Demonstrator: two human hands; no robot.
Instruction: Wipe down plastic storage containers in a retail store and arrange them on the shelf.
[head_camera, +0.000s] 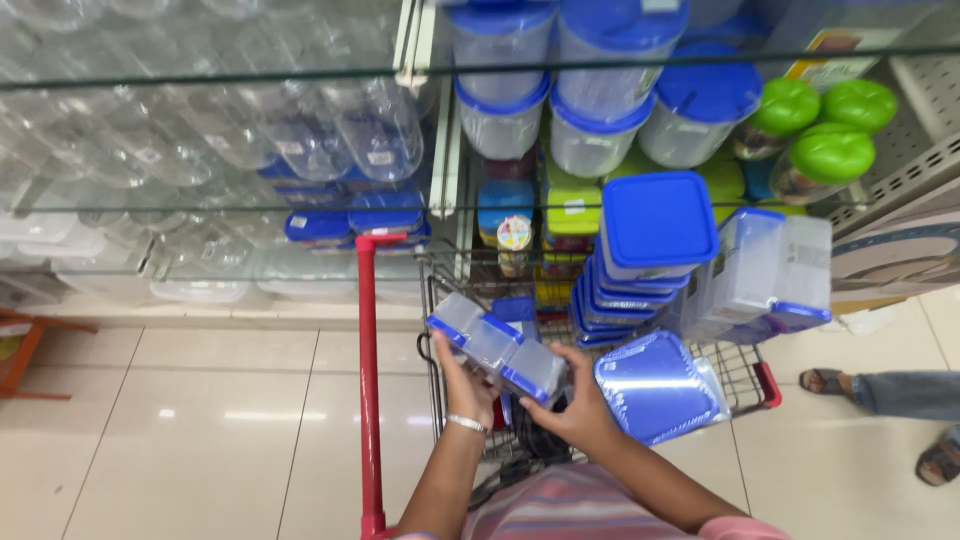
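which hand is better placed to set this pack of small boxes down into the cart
Probably the right hand: it cups the near end of the pack of boxes, over the cart. The left hand grips the far side.

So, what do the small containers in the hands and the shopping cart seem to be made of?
The small containers, held by the left hand and right hand, look like clear, glossy plastic: you see through the walls, and the blue lids look like opaque plastic. The shopping cart seems to be thin metal wire, judging by its grid, with a glossy red bar, probably painted or plastic-coated.
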